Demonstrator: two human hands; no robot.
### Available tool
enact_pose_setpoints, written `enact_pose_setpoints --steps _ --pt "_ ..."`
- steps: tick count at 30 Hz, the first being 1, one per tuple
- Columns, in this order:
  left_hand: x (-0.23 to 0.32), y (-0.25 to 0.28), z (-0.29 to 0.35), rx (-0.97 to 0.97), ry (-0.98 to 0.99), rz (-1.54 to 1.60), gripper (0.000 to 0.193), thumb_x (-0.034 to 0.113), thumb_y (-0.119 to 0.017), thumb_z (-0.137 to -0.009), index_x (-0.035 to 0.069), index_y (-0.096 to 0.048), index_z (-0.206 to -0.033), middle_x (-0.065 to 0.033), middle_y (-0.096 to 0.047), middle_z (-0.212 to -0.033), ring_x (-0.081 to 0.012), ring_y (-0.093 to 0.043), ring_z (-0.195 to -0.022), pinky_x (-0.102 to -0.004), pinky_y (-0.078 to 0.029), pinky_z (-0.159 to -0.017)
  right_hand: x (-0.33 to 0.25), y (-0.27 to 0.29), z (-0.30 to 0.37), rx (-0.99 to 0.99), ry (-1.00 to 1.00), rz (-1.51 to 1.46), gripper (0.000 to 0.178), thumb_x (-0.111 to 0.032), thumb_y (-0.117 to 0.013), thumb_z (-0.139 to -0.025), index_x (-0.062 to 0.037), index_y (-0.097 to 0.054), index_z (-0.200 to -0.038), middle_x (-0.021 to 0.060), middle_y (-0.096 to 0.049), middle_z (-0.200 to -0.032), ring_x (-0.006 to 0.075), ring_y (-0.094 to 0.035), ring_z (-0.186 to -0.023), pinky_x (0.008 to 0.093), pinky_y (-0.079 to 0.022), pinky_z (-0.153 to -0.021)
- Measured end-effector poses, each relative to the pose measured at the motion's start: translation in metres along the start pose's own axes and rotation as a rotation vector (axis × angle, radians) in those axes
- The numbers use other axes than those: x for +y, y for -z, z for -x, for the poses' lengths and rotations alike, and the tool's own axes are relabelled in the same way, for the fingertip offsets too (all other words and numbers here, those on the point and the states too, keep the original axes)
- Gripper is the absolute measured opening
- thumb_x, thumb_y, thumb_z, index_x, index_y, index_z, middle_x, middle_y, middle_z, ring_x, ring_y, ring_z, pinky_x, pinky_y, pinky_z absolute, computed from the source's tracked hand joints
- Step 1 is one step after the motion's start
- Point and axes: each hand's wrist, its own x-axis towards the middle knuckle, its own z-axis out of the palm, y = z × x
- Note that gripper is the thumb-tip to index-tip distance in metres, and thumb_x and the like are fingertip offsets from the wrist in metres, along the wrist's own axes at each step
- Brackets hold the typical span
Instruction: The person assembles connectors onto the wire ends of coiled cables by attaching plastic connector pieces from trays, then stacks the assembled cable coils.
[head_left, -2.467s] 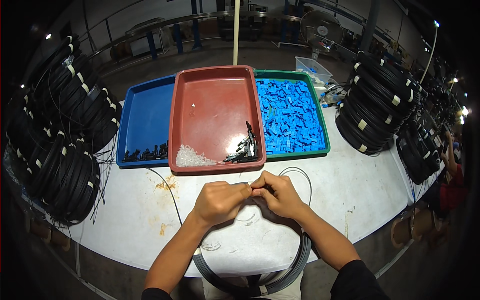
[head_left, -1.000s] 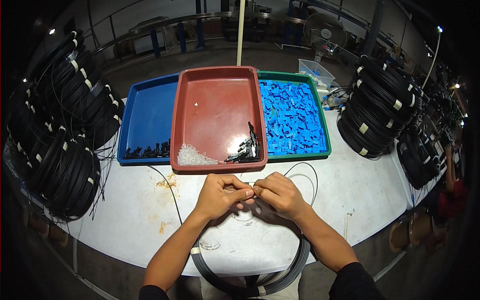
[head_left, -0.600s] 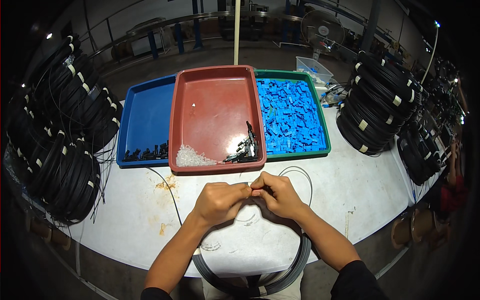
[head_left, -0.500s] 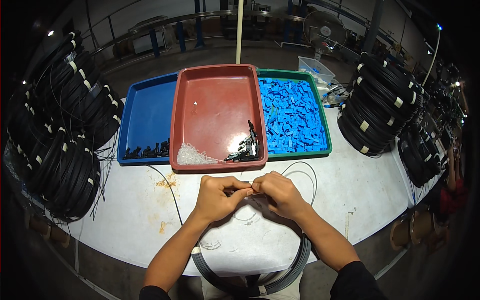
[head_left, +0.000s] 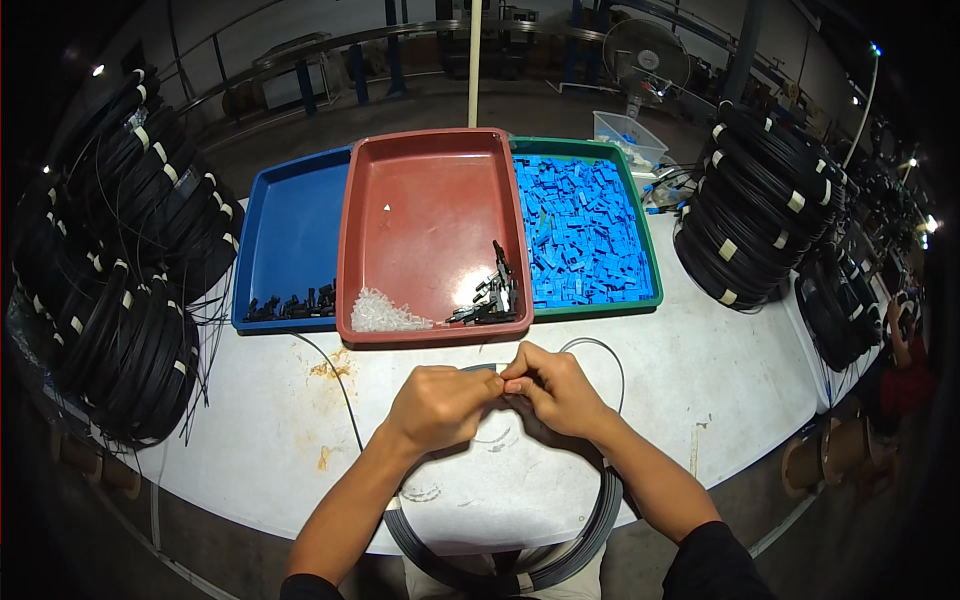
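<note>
A coil of dark cable [head_left: 600, 520], bound with pale tape bands, lies at the table's near edge, in front of my body. Above the coil's far side, my left hand [head_left: 437, 405] and my right hand [head_left: 562, 393] meet fingertip to fingertip. Both are closed in a pinch. Whatever is between the fingers is too small and covered to name. One loose cable [head_left: 345, 385] runs from near the blue tray down past my left forearm, and a thin cable loop [head_left: 618, 365] curves beyond my right hand.
Beyond my hands stand a red tray [head_left: 440, 200] with small clear pieces [head_left: 385, 312] and black parts [head_left: 492, 295], a blue tray [head_left: 290, 220] with black parts, and a green tray [head_left: 652, 260] full of blue connector pieces [head_left: 580, 230]. Stacked cable coils [head_left: 150, 330] flank both sides.
My right hand has rolled slightly, its thumb now showing below the index finger. The left fingers have closed in over the pinch. Trays and coils stay in place.
</note>
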Motion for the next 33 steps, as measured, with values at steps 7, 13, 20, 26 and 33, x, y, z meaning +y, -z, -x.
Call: enact_pose_setpoints --steps 7,13,20,26,33 --pt "-0.001 0.004 -0.001 -0.012 0.94 1.027 0.013 0.002 -0.08 -0.079 -0.002 -0.077 -0.092 -0.0132 -0.077 -0.084 -0.0162 -0.075 -0.069 -0.0252 -0.059 -0.062 -0.01 0.007 -0.003 0.097 0.676 0.554 0.021 0.003 -0.072 -0.074 -0.0003 -0.06 -0.091 0.0125 -0.068 -0.094 0.0296 -0.065 -0.075 0.0376 -0.052 -0.066" --pt "0.008 0.001 -0.002 -0.031 -0.038 -0.112 0.017 0.004 -0.077 -0.072 0.003 -0.075 -0.089 -0.0095 -0.073 -0.082 -0.0193 -0.071 -0.064 -0.0306 -0.057 -0.052 0.007 -0.001 0.002 0.069 0.131 0.065 0.012 0.005 -0.068 -0.082 0.0018 -0.061 -0.092 0.0121 -0.065 -0.078 0.0282 -0.063 -0.068 0.0355 -0.051 -0.063" --pt "0.008 0.001 -0.002 0.036 0.369 0.262 0.014 0.0 -0.077 -0.079 -0.007 -0.074 -0.091 -0.0126 -0.075 -0.079 -0.0146 -0.072 -0.065 -0.0237 -0.055 -0.053 -0.005 0.006 -0.003 0.024 0.275 0.238 0.011 0.006 -0.068 -0.084 0.0002 -0.06 -0.089 0.013 -0.067 -0.084 0.0241 -0.065 -0.071 0.0321 -0.051 -0.065" --pt "0.01 0.006 -0.008 0.008 0.985 0.972 0.007 -0.001 -0.075 -0.086 -0.006 -0.076 -0.091 -0.0145 -0.076 -0.085 -0.0165 -0.073 -0.071 -0.0235 -0.058 -0.058 -0.009 0.007 -0.001 0.101 0.691 0.603 0.019 0.004 -0.073 -0.072 -0.0009 -0.061 -0.087 0.0134 -0.068 -0.089 0.0296 -0.065 -0.076 0.0361 -0.053 -0.068" --pt "0.005 -0.004 -0.001 0.025 -0.198 -0.22 0.023 0.002 -0.075 -0.069 0.004 -0.075 -0.092 -0.0066 -0.072 -0.082 -0.0181 -0.071 -0.065 -0.0291 -0.055 -0.05 0.006 0.005 0.001 -0.067 -0.206 -0.208 0.01 0.005 -0.066 -0.091 0.001 -0.059 -0.096 0.0127 -0.067 -0.078 0.0201 -0.065 -0.066 0.0284 -0.051 -0.064"
